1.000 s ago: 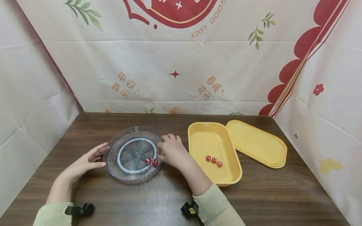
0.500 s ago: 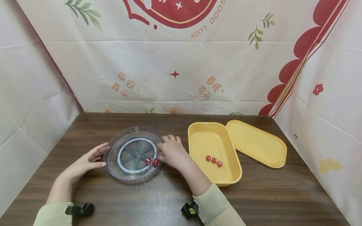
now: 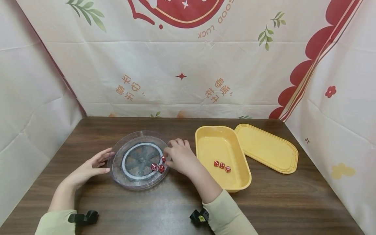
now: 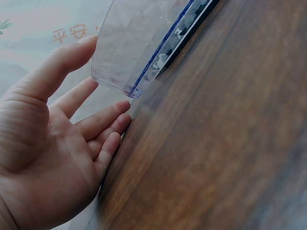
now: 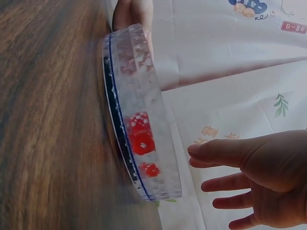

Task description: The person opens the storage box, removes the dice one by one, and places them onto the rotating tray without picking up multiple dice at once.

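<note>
A round clear plastic tray with a dark, white-ringed base sits on the table. Inside, at its right side, are red dice: one, another, and a third close to my right fingers. My left hand is at the tray's left wall; in the left wrist view the thumb and index fingertips touch the wall, with the other fingers loosely extended. My right hand hovers at the right rim. In the right wrist view its fingers are extended, nothing between them, apart from the tray.
A yellow rectangular box stands right of the tray, with three red dice in it. Its yellow lid lies behind and to the right, against the box. Printed white cloth hangs around the table's back and sides.
The third die, partly covered and then hidden by my right fingers, now shows fully in the tray. My right hand has drawn slightly rightward off it. My left hand has stayed in place.
</note>
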`<state>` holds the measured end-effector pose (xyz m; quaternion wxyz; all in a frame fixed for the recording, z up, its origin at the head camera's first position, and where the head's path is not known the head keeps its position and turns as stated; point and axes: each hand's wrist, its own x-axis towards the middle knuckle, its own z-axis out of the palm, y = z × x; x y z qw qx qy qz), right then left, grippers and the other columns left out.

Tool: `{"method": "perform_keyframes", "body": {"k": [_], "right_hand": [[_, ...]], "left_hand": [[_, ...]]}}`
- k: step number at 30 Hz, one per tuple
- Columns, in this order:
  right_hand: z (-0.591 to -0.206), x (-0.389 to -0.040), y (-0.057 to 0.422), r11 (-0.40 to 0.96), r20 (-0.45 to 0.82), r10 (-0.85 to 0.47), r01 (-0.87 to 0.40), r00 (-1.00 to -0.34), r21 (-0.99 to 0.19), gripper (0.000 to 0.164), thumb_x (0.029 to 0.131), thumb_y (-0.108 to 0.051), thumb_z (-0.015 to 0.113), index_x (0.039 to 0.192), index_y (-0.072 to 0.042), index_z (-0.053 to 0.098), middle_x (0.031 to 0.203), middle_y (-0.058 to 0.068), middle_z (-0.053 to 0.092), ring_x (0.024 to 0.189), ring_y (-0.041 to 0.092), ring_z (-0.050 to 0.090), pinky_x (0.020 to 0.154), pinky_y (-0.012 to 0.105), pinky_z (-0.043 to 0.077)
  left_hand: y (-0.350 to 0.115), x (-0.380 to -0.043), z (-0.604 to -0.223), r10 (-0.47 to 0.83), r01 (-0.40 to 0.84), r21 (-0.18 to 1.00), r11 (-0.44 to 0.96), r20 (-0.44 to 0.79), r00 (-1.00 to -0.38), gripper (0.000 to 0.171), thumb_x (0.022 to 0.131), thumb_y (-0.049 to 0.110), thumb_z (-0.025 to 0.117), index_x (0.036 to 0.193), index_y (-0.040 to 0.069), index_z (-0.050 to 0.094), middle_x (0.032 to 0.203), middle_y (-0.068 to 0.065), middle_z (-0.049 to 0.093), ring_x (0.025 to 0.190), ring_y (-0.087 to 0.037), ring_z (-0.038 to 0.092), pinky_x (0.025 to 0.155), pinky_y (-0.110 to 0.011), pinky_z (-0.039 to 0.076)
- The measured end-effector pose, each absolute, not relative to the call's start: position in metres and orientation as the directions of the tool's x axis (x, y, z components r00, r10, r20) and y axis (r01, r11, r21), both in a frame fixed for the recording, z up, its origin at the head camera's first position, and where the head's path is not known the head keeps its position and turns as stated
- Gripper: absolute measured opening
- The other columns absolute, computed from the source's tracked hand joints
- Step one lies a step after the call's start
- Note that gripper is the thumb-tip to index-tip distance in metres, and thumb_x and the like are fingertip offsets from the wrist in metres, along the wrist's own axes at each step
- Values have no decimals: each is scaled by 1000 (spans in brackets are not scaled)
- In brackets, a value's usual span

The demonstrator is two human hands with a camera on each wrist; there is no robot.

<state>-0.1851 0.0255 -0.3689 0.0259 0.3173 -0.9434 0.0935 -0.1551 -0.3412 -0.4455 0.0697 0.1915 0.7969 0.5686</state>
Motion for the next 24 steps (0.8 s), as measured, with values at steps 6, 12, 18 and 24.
{"method": "perform_keyframes", "body": {"k": [6,12,18,24], "right_hand": [[-362,-182,28,776,101,-596,-604,-796,-179,18,82,-31,77,97,-21,74,130,10,54,124,31,41,102,54,28],[-358,-178,30,770,115,-607,-617,-787,-160,16,83,-31,76,95,-21,73,129,9,55,123,31,41,101,54,28],[-353,-173,37,761,143,-614,-630,-776,-154,20,82,-33,77,97,-21,73,127,10,56,122,31,42,99,53,29],[-350,-171,46,763,167,-619,-638,-768,-105,24,81,-33,78,99,-18,72,124,10,57,120,30,44,97,52,32]], "left_hand": [[-342,-156,-446,382,218,934,283,98,-919,71,89,-2,62,149,1,24,145,-23,38,123,8,38,93,-11,30],[-342,-156,-446,384,220,934,283,100,-918,71,89,-1,62,149,1,25,145,-23,37,123,8,38,94,-11,30],[-341,-155,-445,380,214,935,283,95,-920,71,89,-1,62,149,1,24,145,-20,39,123,8,38,93,-11,30],[-341,-155,-444,380,215,935,282,97,-920,71,89,-1,62,149,1,25,145,-17,40,123,8,38,94,-11,30]]}}
